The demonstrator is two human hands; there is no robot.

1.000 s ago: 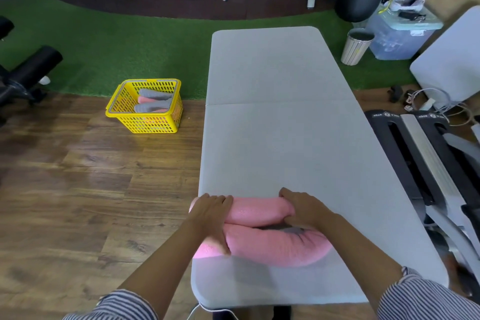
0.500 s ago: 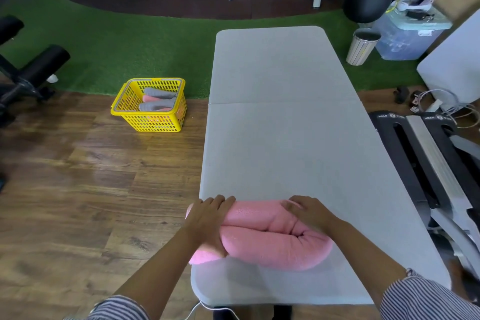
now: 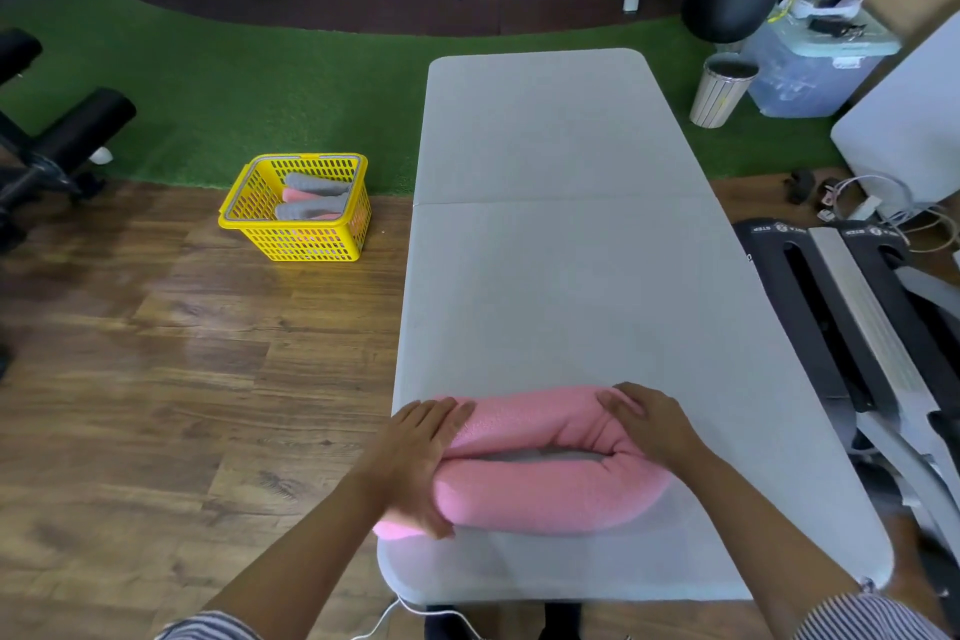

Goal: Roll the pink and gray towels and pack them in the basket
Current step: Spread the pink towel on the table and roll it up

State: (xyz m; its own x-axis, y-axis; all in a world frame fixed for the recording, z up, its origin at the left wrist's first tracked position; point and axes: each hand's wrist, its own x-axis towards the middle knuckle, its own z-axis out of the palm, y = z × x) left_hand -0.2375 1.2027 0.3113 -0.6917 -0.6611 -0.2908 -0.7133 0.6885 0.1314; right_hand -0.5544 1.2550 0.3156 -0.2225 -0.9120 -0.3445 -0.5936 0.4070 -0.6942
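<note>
- Pink towel (image 3: pixel 545 494), rolled, bent double, near desk (image 3: pixel 561 276) edge.
- Left hand (image 3: pixel 415 463) clasps its left end.
- Right hand (image 3: pixel 649 424) presses flat on top.
- Yellow basket (image 3: pixel 296 234) on floor holds rolls.

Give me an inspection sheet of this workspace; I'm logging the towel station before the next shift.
Surface: gray table, seam across its middle.
Job's things: pink towel folded double at the near edge; yellow basket on the floor holds gray and pink rolls.
Clutter: nothing seen on the table.
Grippers: left hand grips the towel's left end; right hand presses flat on top.
Cables: white cable under the near edge.
Surroundings: bin, storage box, gym benches.
</note>
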